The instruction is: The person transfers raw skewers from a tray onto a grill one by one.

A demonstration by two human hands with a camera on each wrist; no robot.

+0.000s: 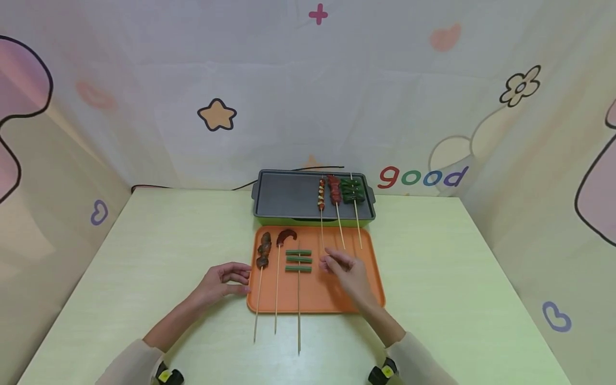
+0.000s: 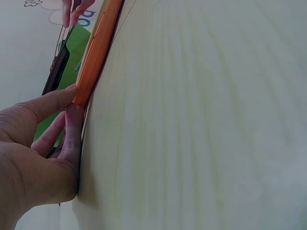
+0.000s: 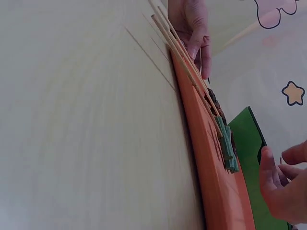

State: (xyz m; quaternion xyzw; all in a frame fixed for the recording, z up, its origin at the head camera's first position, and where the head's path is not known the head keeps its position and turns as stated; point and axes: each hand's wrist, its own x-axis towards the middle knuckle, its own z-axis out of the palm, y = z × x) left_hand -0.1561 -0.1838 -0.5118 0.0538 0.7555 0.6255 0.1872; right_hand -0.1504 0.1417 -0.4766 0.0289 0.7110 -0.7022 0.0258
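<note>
My left hand [image 1: 226, 279] rests its fingertips against the left edge of the orange tray [image 1: 337, 299], thumb and fingers apart. On that tray lie a brown meat skewer [image 1: 264, 251], a curved dark red skewer [image 1: 286, 235] and a green bean skewer [image 1: 299, 260], their sticks reaching past the near rim. My right hand [image 1: 350, 272] hovers over the tray, its fingertips beside the stick end of a red-and-pale skewer [image 1: 321, 193] on the grill plate [image 1: 293, 195]. In the right wrist view, a gap shows between thumb and fingers.
A red meat skewer [image 1: 335, 190] and a green leafy skewer [image 1: 353, 191] lie on the right of the plate, sticks overhanging the tray. The grill's green base [image 1: 274, 221] stands directly behind the tray. A black cable [image 1: 245, 184] runs along the wall.
</note>
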